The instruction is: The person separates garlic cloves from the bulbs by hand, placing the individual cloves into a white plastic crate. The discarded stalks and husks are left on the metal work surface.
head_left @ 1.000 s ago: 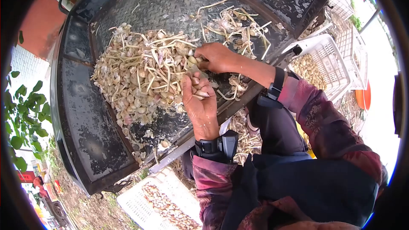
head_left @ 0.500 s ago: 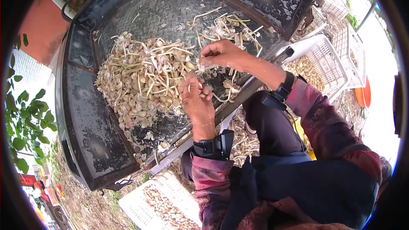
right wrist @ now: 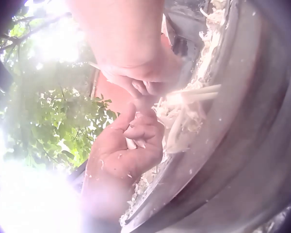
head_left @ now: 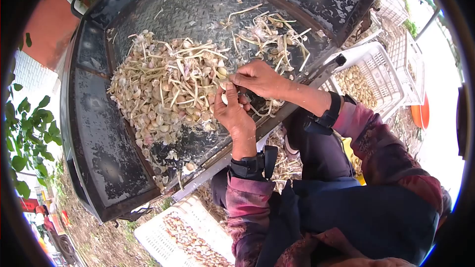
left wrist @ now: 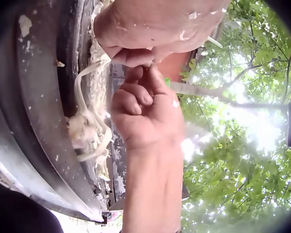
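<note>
My left hand (head_left: 235, 118) is curled around several garlic cloves, with a pale garlic clove (head_left: 225, 99) showing beside the thumb. In the right wrist view, white cloves (right wrist: 131, 143) peek from the left palm. My right hand (head_left: 262, 80) meets the left fingertips, its thumb and finger pinching a pale garlic clove (head_left: 225, 83), mostly covered by the fingers. In the left wrist view the right hand's other fingers (left wrist: 131, 104) are folded toward the palm. Both hands are over the near edge of a large garlic heap (head_left: 158, 89).
The heap lies in a dark metal truck bed (head_left: 193, 0) with raised sides. Dry stalks and skins (head_left: 279, 39) lie at its right. White crates with cloves stand at the right (head_left: 386, 69) and below the near edge (head_left: 153, 232). An orange bucket (head_left: 420, 113) is farther right.
The right hand moved away from the heap's edge to the right, then back to the left fingertips. The left hand, earlier palm-up with several cloves showing, has closed more around them.
</note>
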Available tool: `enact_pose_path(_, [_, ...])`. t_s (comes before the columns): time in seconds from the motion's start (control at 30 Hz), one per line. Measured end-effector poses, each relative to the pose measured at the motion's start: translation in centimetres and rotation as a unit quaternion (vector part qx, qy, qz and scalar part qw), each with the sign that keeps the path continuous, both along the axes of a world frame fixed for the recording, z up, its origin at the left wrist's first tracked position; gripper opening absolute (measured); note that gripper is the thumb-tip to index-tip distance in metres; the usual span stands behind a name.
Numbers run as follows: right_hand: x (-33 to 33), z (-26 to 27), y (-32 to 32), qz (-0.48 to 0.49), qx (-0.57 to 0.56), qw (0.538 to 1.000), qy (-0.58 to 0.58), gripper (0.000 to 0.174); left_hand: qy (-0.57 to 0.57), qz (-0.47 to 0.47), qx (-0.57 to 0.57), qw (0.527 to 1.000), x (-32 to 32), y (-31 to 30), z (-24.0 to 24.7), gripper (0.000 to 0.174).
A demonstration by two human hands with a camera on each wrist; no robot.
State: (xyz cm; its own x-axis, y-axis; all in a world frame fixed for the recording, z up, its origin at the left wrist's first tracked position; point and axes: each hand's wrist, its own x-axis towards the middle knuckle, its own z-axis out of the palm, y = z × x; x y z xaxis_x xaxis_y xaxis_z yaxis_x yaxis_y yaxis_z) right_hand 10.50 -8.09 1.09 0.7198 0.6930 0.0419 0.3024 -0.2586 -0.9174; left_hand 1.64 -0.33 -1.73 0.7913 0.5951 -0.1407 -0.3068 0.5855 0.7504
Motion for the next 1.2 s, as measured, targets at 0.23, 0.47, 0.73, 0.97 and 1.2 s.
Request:
enact_pose_path(0.23, [4.3, -0.5, 2.2, -0.034, -0.072, 0.984, -0.161, 0.024, -0.119, -0.017, -0.216, 0.969, -1.0, 2.4, 0.1, 0.019])
enact_pose_path(0.47, [4.0, -1.9, 4.6, 0.018, -0.168, 0.928, -0.332, 0.024, -0.103, -0.01, -0.275, 0.956, -1.1, 2.7, 0.9, 0.019])
enact_pose_path(0.73, [4.6, -1.3, 3.0, 0.068, -0.173, 0.949, -0.255, 0.021, -0.18, -0.088, -0.26, 0.944, -0.9, 3.8, -0.6, 0.021])
enact_pose_path(0.97, [5.5, -0.9, 1.1, 0.033, 0.113, 0.948, 0.297, 0.015, -0.149, -0.079, -0.267, 0.949, -1.5, 3.9, -0.3, 0.013])
enact_pose_path(1.2, [4.1, -0.4, 0.1, 0.081, 0.155, 0.937, 0.302, 0.017, -0.056, -0.063, -0.132, 0.988, -1.3, 2.1, 0.8, 0.022])
